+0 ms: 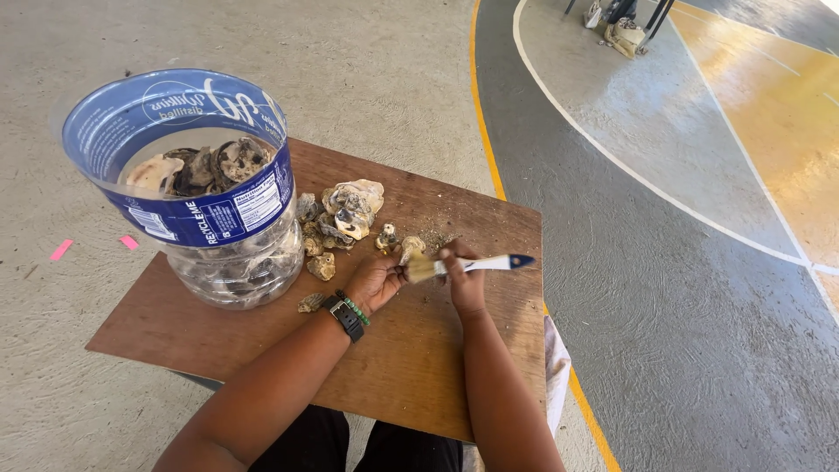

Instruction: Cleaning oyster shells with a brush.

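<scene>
My left hand (376, 280) holds a small rough shell (411, 247) just above the brown wooden board (419, 376). A watch and a green bead bracelet sit on that wrist. My right hand (463, 280) grips a paintbrush (472, 264) with a white handle and a dark blue tip. Its pale bristles press against the shell. A pile of grey and cream shells (341, 218) lies on the board just behind my hands.
A cut-open clear plastic jug (210, 218) with a blue label stands at the board's left, holding several shells. The board rests on my lap over a concrete floor with a yellow painted line (486, 131) and white court lines. Bags (622, 31) lie far off.
</scene>
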